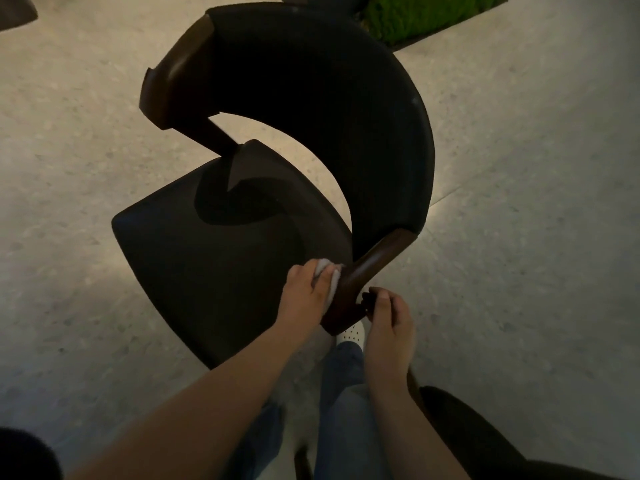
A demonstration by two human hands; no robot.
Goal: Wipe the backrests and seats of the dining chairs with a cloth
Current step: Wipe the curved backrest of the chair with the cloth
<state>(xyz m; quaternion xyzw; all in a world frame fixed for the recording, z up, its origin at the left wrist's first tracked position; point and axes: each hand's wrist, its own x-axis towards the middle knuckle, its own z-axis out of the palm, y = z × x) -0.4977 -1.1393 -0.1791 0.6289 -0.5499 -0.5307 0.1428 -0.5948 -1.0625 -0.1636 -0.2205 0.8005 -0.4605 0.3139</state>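
A dark dining chair stands in front of me, with a curved black backrest [346, 109] and a black seat [207, 271]. Brown wooden arm ends [367, 271] cap the backrest on both sides. My left hand [304, 292] grips a white cloth [329, 275] and presses it against the seat's near right corner, beside the wooden arm. My right hand [384, 320] is curled around the near end of that wooden arm from the outside, with the fingertips on the wood.
Pale speckled floor [519, 237] surrounds the chair. Another dark chair [485, 438] sits at the lower right, close to my right forearm. A green planter patch [422, 15] lies at the top. My jeans and a white shoe [353, 336] show below the hands.
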